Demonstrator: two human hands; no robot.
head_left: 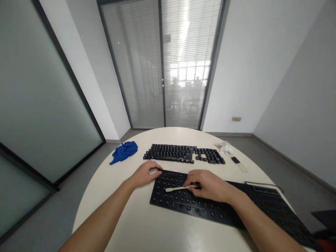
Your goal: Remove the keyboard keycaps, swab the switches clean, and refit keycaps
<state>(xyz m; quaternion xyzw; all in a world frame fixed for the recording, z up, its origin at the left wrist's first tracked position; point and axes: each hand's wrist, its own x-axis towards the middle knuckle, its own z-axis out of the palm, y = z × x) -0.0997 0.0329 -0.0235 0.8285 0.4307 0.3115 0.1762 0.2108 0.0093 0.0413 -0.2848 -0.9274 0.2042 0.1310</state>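
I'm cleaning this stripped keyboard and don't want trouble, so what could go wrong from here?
The keyboard base could slide, since only the left hand steadies its corner. The thin white tool in the right hand might bend or snag on the switches. The loose keycaps laid out beyond could get knocked and scattered.

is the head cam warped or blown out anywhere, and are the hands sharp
Head view: wide-angle warp bows the wall lines and door frames; daylight through the blinds blows out; left hand, right hand and white brush on the keyboard base stay sharp.

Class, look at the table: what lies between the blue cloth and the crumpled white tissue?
In the head view, the set of removed black keycaps lies between the blue cloth and the white tissue.
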